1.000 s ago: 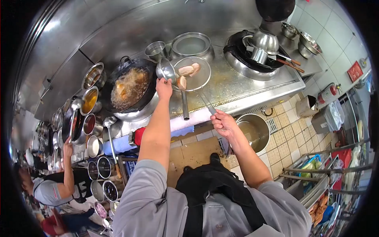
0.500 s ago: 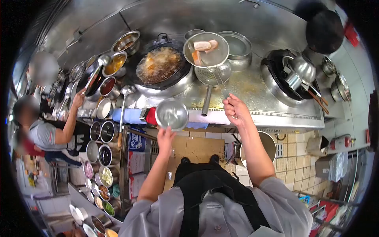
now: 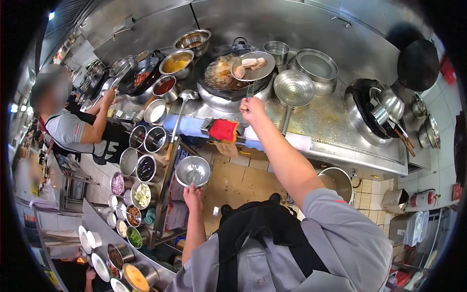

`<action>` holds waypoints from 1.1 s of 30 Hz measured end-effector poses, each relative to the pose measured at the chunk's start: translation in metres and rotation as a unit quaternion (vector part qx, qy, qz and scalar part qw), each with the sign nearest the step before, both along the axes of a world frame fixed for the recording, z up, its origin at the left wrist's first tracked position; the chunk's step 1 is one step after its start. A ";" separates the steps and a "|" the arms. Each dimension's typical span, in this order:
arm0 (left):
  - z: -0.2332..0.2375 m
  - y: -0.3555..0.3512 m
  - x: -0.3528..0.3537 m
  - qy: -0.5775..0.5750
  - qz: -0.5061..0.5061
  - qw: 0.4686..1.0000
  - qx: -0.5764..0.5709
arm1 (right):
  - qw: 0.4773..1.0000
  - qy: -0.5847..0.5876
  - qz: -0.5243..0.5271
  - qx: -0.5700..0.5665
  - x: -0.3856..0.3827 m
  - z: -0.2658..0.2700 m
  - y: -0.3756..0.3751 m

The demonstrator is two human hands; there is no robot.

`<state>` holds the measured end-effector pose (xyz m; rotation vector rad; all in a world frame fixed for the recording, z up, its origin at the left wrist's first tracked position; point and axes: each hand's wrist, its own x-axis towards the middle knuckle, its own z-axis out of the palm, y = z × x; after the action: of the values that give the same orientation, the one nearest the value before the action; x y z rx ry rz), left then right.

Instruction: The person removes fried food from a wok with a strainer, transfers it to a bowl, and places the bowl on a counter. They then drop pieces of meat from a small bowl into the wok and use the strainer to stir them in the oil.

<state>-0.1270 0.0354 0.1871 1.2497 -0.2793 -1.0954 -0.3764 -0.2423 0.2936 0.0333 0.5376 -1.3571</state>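
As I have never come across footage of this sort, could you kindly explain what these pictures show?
There is no machine here: one head-worn camera looks forward and down at a person's two bare hands. The right hand grips the handle of a round, silver wire-mesh strainer carrying pale pinkish food pieces, seen over a round black wok of bubbling liquid. The left hand holds a small, round silver metal bowl. A round, perforated metal skimmer rests on the silver metal counter. Another person stands at the picture's left.
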 end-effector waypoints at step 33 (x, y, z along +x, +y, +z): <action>-0.013 0.067 0.166 0.054 -0.083 0.995 0.034 | 0.719 0.686 -0.107 0.025 0.002 0.056 -0.012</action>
<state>0.0391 0.1024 0.1740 1.2397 -0.2699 -1.3203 -0.3740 -0.2544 0.3497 -0.9804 1.8622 -1.4051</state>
